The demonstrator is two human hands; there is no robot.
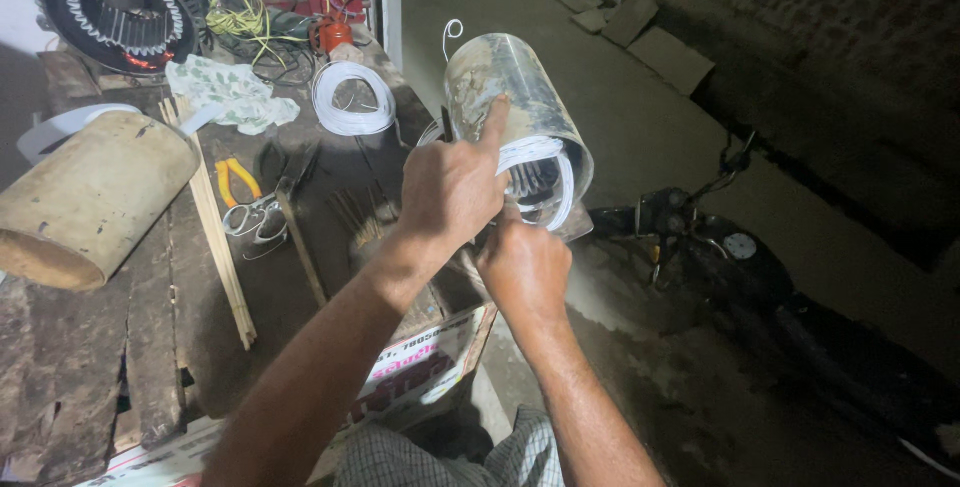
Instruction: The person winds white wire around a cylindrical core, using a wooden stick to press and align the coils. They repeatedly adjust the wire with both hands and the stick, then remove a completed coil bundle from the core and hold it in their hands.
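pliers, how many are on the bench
1: orange-handled pliers lie on the bench, left of the scissors and right of the big cylinder. Others may be hidden in the dark clutter.

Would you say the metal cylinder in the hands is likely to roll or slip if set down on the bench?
Probably yes: the metal cylinder is round and smooth, so it would likely roll on its side. It looks rigid and heavy. The left hand and right hand both steady it.
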